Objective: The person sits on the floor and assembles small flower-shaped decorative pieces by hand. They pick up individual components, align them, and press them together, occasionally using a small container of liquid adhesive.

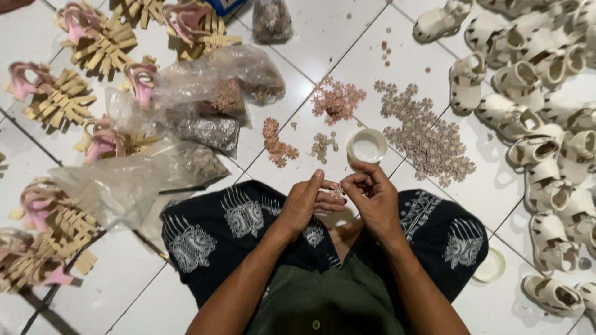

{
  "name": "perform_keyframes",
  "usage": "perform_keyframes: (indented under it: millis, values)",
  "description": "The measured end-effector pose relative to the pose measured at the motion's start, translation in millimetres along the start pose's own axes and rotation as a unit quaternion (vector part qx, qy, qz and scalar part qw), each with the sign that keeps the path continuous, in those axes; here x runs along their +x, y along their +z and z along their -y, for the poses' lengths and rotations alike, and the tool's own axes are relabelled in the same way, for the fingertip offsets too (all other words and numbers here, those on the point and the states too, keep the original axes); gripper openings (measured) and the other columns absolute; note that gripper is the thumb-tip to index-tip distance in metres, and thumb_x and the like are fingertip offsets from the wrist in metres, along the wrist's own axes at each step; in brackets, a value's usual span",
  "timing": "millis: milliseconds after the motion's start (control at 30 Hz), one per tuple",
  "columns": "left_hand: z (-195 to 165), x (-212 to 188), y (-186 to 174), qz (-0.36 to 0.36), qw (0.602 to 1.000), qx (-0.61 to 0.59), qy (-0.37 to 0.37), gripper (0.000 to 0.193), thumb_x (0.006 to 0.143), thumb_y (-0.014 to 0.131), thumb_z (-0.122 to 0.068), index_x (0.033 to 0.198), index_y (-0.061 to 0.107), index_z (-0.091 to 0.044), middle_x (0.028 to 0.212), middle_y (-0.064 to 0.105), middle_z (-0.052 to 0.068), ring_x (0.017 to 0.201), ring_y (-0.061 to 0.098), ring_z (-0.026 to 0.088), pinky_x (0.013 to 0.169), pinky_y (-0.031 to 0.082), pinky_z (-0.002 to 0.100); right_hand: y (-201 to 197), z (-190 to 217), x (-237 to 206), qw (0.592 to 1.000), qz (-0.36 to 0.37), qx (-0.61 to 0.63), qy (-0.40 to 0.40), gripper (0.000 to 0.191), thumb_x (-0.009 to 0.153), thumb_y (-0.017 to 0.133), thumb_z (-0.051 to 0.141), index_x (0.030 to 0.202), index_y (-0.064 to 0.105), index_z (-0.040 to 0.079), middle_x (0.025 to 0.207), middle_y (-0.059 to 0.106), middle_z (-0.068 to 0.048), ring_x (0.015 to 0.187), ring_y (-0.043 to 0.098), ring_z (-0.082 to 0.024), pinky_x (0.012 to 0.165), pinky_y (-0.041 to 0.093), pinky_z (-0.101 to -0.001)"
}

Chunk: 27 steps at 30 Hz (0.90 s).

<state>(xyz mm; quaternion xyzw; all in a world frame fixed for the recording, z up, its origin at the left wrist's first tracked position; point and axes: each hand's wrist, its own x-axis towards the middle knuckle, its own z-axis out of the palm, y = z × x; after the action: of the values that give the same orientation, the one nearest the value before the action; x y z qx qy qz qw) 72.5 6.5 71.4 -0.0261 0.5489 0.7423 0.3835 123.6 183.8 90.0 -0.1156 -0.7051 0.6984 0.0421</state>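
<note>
Left hand, right hand, both pinching one tiny flower trim; details blurred

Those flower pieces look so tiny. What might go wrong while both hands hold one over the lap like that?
The small flower piece is pinched only by fingertips of the left hand and right hand, so it might slip into the dark patterned cloth and be hard to spot. The open white pot sits close in front of the hands; a reach toward the loose flower piles may tip it.
</note>
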Motion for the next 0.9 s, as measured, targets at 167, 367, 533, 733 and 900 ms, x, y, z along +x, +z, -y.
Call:
perform_keyframes:
  millis: [167,367,533,733,900]
  values:
    - [9,12,-22,-0.077,0.993,0.093,0.005,0.048,0.093,0.066,-0.033,0.131,0.052,-0.007,0.102,0.072,0.009,0.092,0.075,0.023,0.065,0.056,0.029,-11,-19,49,0.99,-0.043,-0.135,-0.027,0.039,0.096,0.069,0.006,0.133,0.058,-0.002,0.103,0.072,-0.009,0.092,0.071,-0.014,0.08,0.061,-0.0272]
    - [34,31,-55,-0.154,0.988,0.018,0.025,0.02,0.098,0.066,-0.022,0.095,0.063,-0.002,0.077,0.06,0.002,0.067,0.058,0.01,0.059,0.052,0.026,-7,-52,170,0.964,-0.099,-0.241,-0.048,0.035,0.097,0.067,0.007,0.13,0.061,0.0,0.097,0.074,-0.009,0.09,0.072,-0.017,0.079,0.06,-0.0323]
    - [43,38,-65,-0.223,0.966,0.124,-0.038,0.045,0.111,0.056,-0.034,0.08,0.054,-0.001,0.067,0.049,0.007,0.055,0.045,0.013,0.05,0.04,0.03,11,-75,224,0.961,-0.084,-0.261,0.036,0.038,0.096,0.067,0.007,0.133,0.06,0.002,0.101,0.076,-0.013,0.094,0.075,-0.024,0.084,0.063,-0.038]
    - [42,46,-60,-0.185,0.97,0.144,0.067,0.027,0.101,0.053,-0.033,0.088,0.058,-0.01,0.072,0.061,-0.001,0.063,0.058,0.008,0.058,0.052,0.026,2,-78,222,0.95,-0.073,-0.304,0.013,0.036,0.103,0.061,0.009,0.139,0.056,0.005,0.123,0.067,-0.018,0.105,0.072,-0.03,0.079,0.067,-0.0414]
    - [26,34,-64,-0.235,0.963,0.125,0.043,0.042,0.11,0.053,-0.034,0.084,0.056,-0.001,0.071,0.055,0.005,0.061,0.054,0.015,0.058,0.053,0.031,-19,-64,164,0.946,-0.065,-0.317,-0.011,0.04,0.098,0.065,0.011,0.137,0.057,0.007,0.11,0.075,-0.016,0.099,0.076,-0.027,0.084,0.065,-0.0393]
